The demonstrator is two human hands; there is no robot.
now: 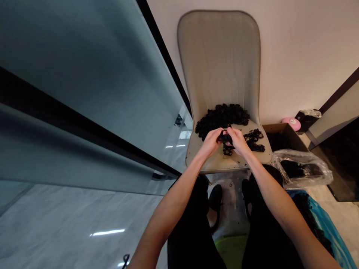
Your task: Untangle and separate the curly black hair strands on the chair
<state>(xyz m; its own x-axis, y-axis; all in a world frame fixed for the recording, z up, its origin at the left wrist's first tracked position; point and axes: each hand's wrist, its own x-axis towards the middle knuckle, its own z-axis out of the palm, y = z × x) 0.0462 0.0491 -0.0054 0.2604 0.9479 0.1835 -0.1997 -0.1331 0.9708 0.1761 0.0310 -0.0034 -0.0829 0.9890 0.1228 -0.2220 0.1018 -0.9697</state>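
Note:
Above the front of a beige chair seat [209, 161], my left hand [212, 142] and my right hand [237, 139] meet. Both are closed on a small black piece [225, 137], pinched between them; it looks soft, though its exact kind is not clear. Behind my hands a heap of small black pieces [227, 115] covers the back of the seat. Right of my right hand lies a looser cluster of black frame-like pieces [255, 140]. Part of another black bit [228, 150] shows just below my fingers.
A cardboard box [283, 130] with dark contents stands right of the chair, beside a clear plastic bag [303, 168] holding black items. A blue bag [328, 220] lies nearer me. A pink round object [291, 123] sits by the wall. Glass panels [98, 93] rise on the left.

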